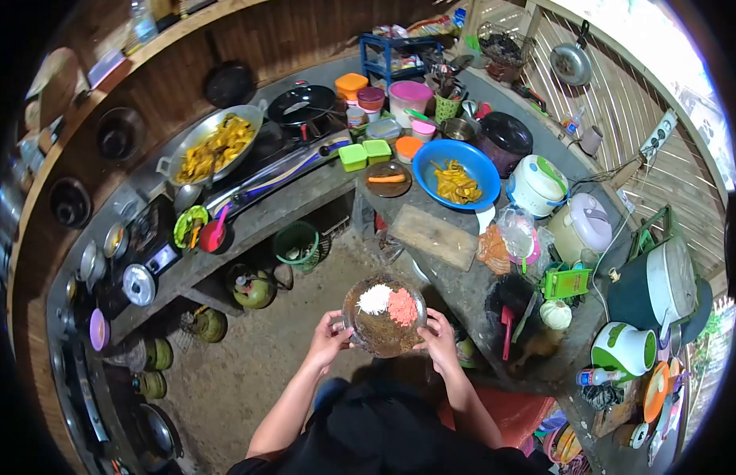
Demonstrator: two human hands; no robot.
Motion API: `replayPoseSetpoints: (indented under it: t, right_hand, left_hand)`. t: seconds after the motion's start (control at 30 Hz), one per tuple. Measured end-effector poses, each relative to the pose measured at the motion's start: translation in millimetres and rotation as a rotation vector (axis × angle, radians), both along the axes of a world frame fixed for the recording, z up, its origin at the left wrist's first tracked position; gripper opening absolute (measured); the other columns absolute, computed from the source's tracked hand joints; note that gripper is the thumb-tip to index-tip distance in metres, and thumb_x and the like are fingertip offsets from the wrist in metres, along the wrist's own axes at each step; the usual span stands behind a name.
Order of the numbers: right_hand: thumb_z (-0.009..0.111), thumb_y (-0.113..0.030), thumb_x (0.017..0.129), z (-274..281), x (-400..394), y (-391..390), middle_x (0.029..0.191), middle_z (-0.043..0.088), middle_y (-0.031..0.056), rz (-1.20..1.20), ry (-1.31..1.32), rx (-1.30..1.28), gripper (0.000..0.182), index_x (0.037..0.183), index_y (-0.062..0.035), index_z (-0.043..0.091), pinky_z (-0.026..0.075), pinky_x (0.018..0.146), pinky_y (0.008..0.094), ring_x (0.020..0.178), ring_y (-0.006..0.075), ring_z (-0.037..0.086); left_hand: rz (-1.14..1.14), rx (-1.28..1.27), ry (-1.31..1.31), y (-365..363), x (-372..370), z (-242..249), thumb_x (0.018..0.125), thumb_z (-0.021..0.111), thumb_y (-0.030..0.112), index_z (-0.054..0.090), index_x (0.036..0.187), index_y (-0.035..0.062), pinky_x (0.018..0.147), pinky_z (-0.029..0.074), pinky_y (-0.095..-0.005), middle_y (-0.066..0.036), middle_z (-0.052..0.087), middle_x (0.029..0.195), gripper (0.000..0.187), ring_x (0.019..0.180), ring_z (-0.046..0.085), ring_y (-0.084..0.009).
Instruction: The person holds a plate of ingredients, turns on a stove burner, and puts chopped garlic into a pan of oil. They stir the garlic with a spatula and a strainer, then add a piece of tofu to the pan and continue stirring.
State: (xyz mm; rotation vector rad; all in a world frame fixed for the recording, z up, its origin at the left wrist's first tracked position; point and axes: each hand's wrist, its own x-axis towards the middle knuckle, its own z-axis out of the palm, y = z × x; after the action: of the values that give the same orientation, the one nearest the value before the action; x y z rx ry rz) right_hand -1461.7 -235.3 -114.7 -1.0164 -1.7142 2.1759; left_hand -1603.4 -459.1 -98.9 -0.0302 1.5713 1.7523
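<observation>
A round, dark stone-like plate (384,336) is held level in front of my body. On it lie a white heap (375,300) and a pinkish-orange heap (402,307), side by side near the far edge. My left hand (330,342) grips the plate's left rim. At the right rim, my right hand (438,340) holds it the same way. Beyond the plate, a wooden board (434,237) rests on the counter.
The counter (360,207) bears a blue basin (457,174) with yellow food, a small plate with a carrot (386,179), and a white cabbage (555,314). A wok (218,146) of yellow food sits at the left. Below stand a green basket (297,245) and gas cylinders (252,291).
</observation>
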Motion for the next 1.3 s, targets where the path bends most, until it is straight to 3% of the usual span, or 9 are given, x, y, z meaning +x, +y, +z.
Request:
replayPoseSetpoints:
  t: [0.2,0.37,0.47,0.63,0.73,0.93,1.03,1.17,1.3]
  right_hand:
    - [0.056,0.007,0.089,-22.5,-63.5,66.8,0.114,0.06,0.0109,-0.1,-0.061,0.014,0.049,0.135,-0.0063,0.044,0.062,0.063,0.0326,0.095,0.0191,0.062]
    - [0.056,0.01,0.087,-56.2,-108.5,110.8,0.11,0.056,0.0103,-0.182,-0.104,0.043,0.05,0.132,-0.0086,0.045,0.063,0.063,0.0352,0.092,0.0197,0.062]
    - [0.056,0.01,0.086,-73.0,-133.7,129.0,0.111,0.055,0.0107,-0.249,-0.064,0.02,0.051,0.132,-0.0093,0.045,0.063,0.063,0.0357,0.092,0.0207,0.062]
    - [0.061,0.012,0.081,-101.2,-174.5,157.5,0.113,0.055,0.0129,-0.307,-0.171,0.067,0.056,0.131,-0.0101,0.047,0.064,0.064,0.0389,0.095,0.0262,0.063]
    - [0.057,0.012,0.083,-118.4,-192.4,173.1,0.111,0.052,0.0099,-0.28,-0.182,0.063,0.053,0.13,-0.0096,0.046,0.063,0.064,0.0384,0.099,0.0246,0.06]
    - [0.059,0.011,0.083,-155.2,-216.6,197.4,0.112,0.053,0.0093,-0.301,-0.178,0.02,0.054,0.13,-0.0126,0.047,0.064,0.064,0.0378,0.097,0.0227,0.06]
    - [0.06,0.011,0.083,-168.4,-225.5,211.4,0.11,0.053,0.009,-0.277,-0.202,0.053,0.053,0.128,-0.0131,0.047,0.064,0.063,0.0375,0.094,0.0218,0.061]
    - [0.059,0.011,0.082,-192.3,-232.0,232.1,0.107,0.053,0.0089,-0.225,-0.111,0.093,0.051,0.126,-0.012,0.048,0.064,0.06,0.0377,0.092,0.022,0.061]
    - [0.057,0.012,0.082,-194.5,-243.3,251.7,0.106,0.054,0.0091,-0.183,-0.172,0.097,0.049,0.124,-0.0106,0.047,0.065,0.061,0.0405,0.091,0.0234,0.062]
  left_hand:
    - [-0.071,-0.034,-0.044,84.9,-81.0,-33.8,0.094,0.06,0.002,0.047,0.129,0.0153,0.076,0.056,-0.0349,-0.002,0.061,0.103,0.04,0.095,0.061,-0.0143]
    - [-0.126,-0.079,-0.016,147.0,-141.3,-74.7,0.09,0.062,-0.002,0.049,0.134,0.017,0.077,0.056,-0.0341,-0.005,0.053,0.117,0.05,0.099,0.061,-0.0161]
    - [-0.145,-0.13,-0.023,175.3,-173.2,-84.0,0.086,0.063,-0.009,0.054,0.132,0.0119,0.071,0.058,-0.029,-0.005,0.051,0.114,0.051,0.095,0.062,-0.0169]
    - [-0.181,-0.095,-0.105,208.5,-227.9,-130.3,0.081,0.063,-0.016,0.054,0.134,0.0135,0.074,0.059,-0.0294,-0.005,0.051,0.112,0.062,0.097,0.063,-0.0193]
    - [-0.186,-0.103,-0.113,223.3,-250.6,-148.9,0.079,0.063,-0.018,0.055,0.133,0.014,0.075,0.06,-0.0305,-0.005,0.051,0.112,0.063,0.096,0.063,-0.0199]
    - [-0.116,-0.122,-0.113,249.1,-270.5,-178.4,0.077,0.064,-0.02,0.059,0.122,0.0121,0.076,0.059,-0.0345,-0.006,0.053,0.114,0.056,0.096,0.06,-0.0202]
    - [-0.08,-0.153,-0.087,262.6,-267.5,-184.5,0.078,0.065,-0.016,0.053,0.128,0.0075,0.078,0.058,-0.0331,-0.007,0.054,0.118,0.056,0.095,0.064,-0.0209]
    - [-0.084,-0.166,-0.055,274.8,-262.0,-198.5,0.079,0.063,-0.014,0.045,0.141,0.0043,0.094,0.051,-0.0361,-0.013,0.048,0.141,0.068,0.107,0.062,-0.0266]
    - [-0.049,-0.272,-0.029,293.1,-253.3,-188.8,0.076,0.062,-0.017,0.047,0.139,0.0046,0.09,0.051,-0.0343,-0.012,0.057,0.131,0.068,0.105,0.064,-0.0209]
